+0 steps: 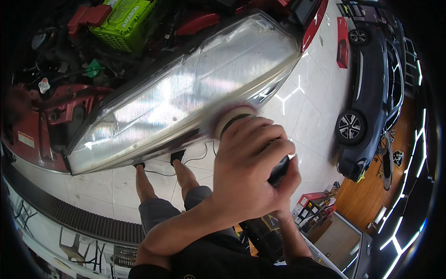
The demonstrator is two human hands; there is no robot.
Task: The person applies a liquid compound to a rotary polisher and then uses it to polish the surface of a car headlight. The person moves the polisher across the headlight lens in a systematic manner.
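A long, clear car headlight point(179, 93) fills the upper middle, streaked with bright reflections. At its lower edge, a hand-held polisher point(278, 171) presses its round pad point(226, 124) against or very close to the lens; the pad's rim is blurred. My left hand point(248, 162) wraps over the polisher's black body just behind the pad, fingers curled to the right. My right hand point(289, 186) is closed round the same tool from the right, largely hidden behind my left hand. Most of the polisher's body is covered by both hands.
Red bodywork point(32, 135) and an engine bay with a green battery point(123, 21) surround the headlight. A cable point(200, 158) runs over the tiled floor point(302, 125) near my legs point(186, 179). Another car point(374, 79) stands at right, with boxes point(311, 209) lower right.
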